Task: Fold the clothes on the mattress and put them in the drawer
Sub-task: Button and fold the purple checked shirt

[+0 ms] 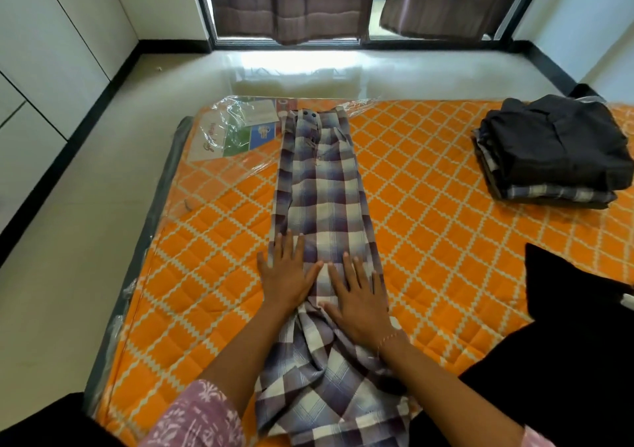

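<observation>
A purple-and-white checked shirt [322,185] lies lengthwise on the orange quilted mattress [429,240], folded into a narrow strip with its collar at the far end. Its near end is bunched and wrinkled by the mattress front edge. My left hand [286,275] presses flat on the strip's left edge, fingers straight. My right hand [358,300] presses flat on the shirt beside it, fingers spread. A pile of folded clothes [552,154], dark on top with checked pieces below, sits at the far right of the mattress.
A loose black garment [576,309] lies at the mattress's near right. Clear plastic wrap and a printed label [240,130] cover the far left corner. Pale floor [68,240] runs along the left; white cabinet doors [41,69] line the left wall. Curtains [291,3] hang at the window.
</observation>
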